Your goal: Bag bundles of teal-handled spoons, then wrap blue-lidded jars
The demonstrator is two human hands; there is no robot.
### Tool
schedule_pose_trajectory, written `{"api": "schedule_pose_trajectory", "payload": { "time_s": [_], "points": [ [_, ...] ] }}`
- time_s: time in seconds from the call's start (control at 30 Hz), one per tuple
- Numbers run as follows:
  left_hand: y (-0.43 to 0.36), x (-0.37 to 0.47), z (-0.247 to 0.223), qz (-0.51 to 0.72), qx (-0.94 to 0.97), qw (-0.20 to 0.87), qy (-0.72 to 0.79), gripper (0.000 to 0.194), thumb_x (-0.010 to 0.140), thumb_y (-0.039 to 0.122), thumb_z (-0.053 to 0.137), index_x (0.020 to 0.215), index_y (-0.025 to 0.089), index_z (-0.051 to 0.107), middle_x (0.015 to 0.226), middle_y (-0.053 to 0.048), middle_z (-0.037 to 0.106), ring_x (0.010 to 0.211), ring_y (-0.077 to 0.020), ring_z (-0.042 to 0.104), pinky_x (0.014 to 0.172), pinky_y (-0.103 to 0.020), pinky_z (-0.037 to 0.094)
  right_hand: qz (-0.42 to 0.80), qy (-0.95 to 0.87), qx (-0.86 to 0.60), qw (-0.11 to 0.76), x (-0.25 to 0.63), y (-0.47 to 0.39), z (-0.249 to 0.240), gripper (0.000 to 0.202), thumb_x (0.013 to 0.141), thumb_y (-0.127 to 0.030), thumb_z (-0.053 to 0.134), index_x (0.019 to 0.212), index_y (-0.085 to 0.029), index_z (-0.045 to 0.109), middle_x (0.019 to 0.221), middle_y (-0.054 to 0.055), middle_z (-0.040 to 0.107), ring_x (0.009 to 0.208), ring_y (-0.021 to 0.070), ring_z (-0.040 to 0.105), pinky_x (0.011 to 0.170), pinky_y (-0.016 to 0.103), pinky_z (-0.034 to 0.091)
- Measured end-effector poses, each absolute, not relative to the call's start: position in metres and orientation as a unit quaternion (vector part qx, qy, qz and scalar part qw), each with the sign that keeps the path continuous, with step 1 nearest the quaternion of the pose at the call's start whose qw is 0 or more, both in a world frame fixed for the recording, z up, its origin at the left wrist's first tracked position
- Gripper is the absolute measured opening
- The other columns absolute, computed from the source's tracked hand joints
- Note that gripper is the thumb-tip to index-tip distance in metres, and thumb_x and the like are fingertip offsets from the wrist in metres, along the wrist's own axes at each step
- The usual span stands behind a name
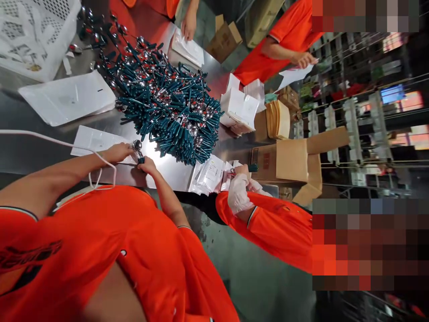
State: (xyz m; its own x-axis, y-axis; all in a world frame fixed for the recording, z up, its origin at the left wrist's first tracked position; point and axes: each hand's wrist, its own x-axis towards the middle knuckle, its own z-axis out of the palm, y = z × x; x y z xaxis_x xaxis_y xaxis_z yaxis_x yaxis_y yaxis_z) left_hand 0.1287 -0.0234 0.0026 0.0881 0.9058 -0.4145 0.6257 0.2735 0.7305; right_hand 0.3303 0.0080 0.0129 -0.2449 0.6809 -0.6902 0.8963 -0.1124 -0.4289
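Observation:
My left hand (pixel 117 152) is closed at the round, shiny metal head of an ice cream scoop (pixel 137 146). My right hand (pixel 147 166) grips the scoop's dark teal handle end; whether a clear bag is around the scoop I cannot tell. Beneath my left forearm lie flat white plastic bags (pixel 90 137) on the metal table (pixel 170 172). Just beyond both hands rises a big pile of scoops (pixel 174 105), metal heads and teal handles tangled together.
A white perforated basket (pixel 50 62) and a stack of bags (pixel 70 96) stand at left. A white cord (pixel 43 134) crosses my left arm. To the right, a co-worker's hand (pixel 241 170) holds a scoop near packed bags (pixel 209 174) and an open carton (pixel 291 158). Two more people work opposite.

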Motion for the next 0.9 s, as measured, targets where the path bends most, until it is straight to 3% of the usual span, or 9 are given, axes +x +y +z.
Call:
{"api": "schedule_pose_trajectory", "payload": {
  "time_s": [0.07, 0.17, 0.3, 0.4, 0.57, 0.6, 0.67, 0.8, 0.9],
  "points": [
    [-0.027, 0.130, 0.000, 0.164, 0.566, 0.437, 0.679, 0.019, 0.088, 0.016, 0.080, 0.077, 0.018, 0.065, 0.081, -0.010, 0.060, 0.109, -0.0360, 0.071, 0.118, -0.048, 0.052, -0.387, 0.685, 0.592, 0.175, 0.332, 0.008, 0.011, 0.027, 0.081, -0.015, 0.089, 0.099, -0.020, 0.069, 0.093, 0.005, 0.081, 0.093, 0.0264, 0.082, 0.084, 0.033, 0.065],
    [-0.031, 0.138, -0.003, 0.175, 0.536, 0.415, 0.714, 0.029, 0.090, 0.022, 0.085, 0.077, 0.018, 0.059, 0.083, -0.010, 0.063, 0.114, -0.0362, 0.072, 0.117, -0.047, 0.052, -0.348, 0.711, 0.584, 0.180, 0.337, 0.001, 0.014, 0.031, 0.084, -0.011, 0.089, 0.110, -0.017, 0.072, 0.112, 0.016, 0.084, 0.108, 0.0336, 0.083, 0.094, 0.039, 0.065],
    [-0.037, 0.147, -0.003, 0.152, 0.515, 0.385, 0.751, 0.027, 0.088, 0.023, 0.089, 0.090, 0.015, 0.063, 0.093, -0.018, 0.070, 0.115, -0.0417, 0.074, 0.106, -0.046, 0.057, -0.279, 0.763, 0.550, 0.196, 0.339, -0.015, 0.024, 0.027, 0.098, -0.008, 0.078, 0.123, -0.013, 0.071, 0.123, 0.020, 0.083, 0.114, 0.0318, 0.083, 0.100, 0.037, 0.063],
    [-0.040, 0.153, 0.003, 0.115, 0.546, 0.350, 0.752, 0.037, 0.085, 0.023, 0.093, 0.108, 0.011, 0.067, 0.112, -0.023, 0.073, 0.121, -0.0451, 0.073, 0.105, -0.046, 0.057, -0.222, 0.786, 0.532, 0.224, 0.330, -0.021, 0.032, 0.026, 0.107, -0.007, 0.068, 0.132, -0.008, 0.070, 0.125, 0.023, 0.082, 0.116, 0.0300, 0.083, 0.100, 0.037, 0.063],
    [-0.041, 0.169, 0.013, 0.099, 0.594, 0.333, 0.725, 0.009, 0.097, 0.007, 0.070, 0.106, 0.006, 0.071, 0.124, -0.030, 0.073, 0.125, -0.0430, 0.072, 0.108, -0.045, 0.054, -0.181, 0.802, 0.523, 0.223, 0.303, -0.020, 0.040, 0.027, 0.118, -0.011, 0.052, 0.139, -0.005, 0.068, 0.133, 0.026, 0.079, 0.124, 0.0308, 0.079, 0.108, 0.045, 0.061],
    [-0.042, 0.171, 0.014, 0.100, 0.597, 0.332, 0.724, 0.011, 0.100, 0.005, 0.064, 0.107, 0.005, 0.073, 0.126, -0.031, 0.073, 0.124, -0.0414, 0.072, 0.107, -0.044, 0.054, -0.169, 0.814, 0.512, 0.218, 0.300, -0.020, 0.040, 0.029, 0.120, -0.013, 0.047, 0.140, -0.005, 0.068, 0.133, 0.026, 0.078, 0.124, 0.0299, 0.078, 0.109, 0.044, 0.060],
    [-0.043, 0.171, 0.015, 0.103, 0.600, 0.339, 0.717, 0.018, 0.101, 0.003, 0.060, 0.109, 0.005, 0.076, 0.123, -0.028, 0.075, 0.119, -0.0361, 0.073, 0.104, -0.040, 0.054, -0.142, 0.841, 0.477, 0.212, 0.300, -0.018, 0.039, 0.033, 0.123, -0.013, 0.040, 0.141, -0.003, 0.066, 0.133, 0.026, 0.078, 0.122, 0.0281, 0.077, 0.107, 0.041, 0.059],
    [-0.033, 0.142, 0.021, 0.099, 0.597, 0.381, 0.699, 0.006, 0.100, 0.015, 0.078, 0.101, 0.011, 0.080, 0.088, -0.012, 0.077, 0.094, -0.0259, 0.070, 0.092, -0.031, 0.052, -0.134, 0.877, 0.408, 0.217, 0.312, -0.012, 0.034, 0.026, 0.120, -0.010, 0.048, 0.131, -0.004, 0.070, 0.124, 0.023, 0.080, 0.108, 0.0253, 0.078, 0.097, 0.037, 0.059],
    [-0.013, 0.117, 0.025, 0.115, 0.592, 0.388, 0.697, 0.009, 0.094, 0.018, 0.082, 0.096, 0.011, 0.080, 0.088, -0.011, 0.076, 0.098, -0.0244, 0.066, 0.094, -0.029, 0.050, -0.143, 0.898, 0.362, 0.207, 0.318, -0.006, 0.032, 0.020, 0.118, -0.010, 0.053, 0.123, -0.005, 0.072, 0.118, 0.020, 0.081, 0.102, 0.0215, 0.076, 0.096, 0.034, 0.058]
  ]
}}
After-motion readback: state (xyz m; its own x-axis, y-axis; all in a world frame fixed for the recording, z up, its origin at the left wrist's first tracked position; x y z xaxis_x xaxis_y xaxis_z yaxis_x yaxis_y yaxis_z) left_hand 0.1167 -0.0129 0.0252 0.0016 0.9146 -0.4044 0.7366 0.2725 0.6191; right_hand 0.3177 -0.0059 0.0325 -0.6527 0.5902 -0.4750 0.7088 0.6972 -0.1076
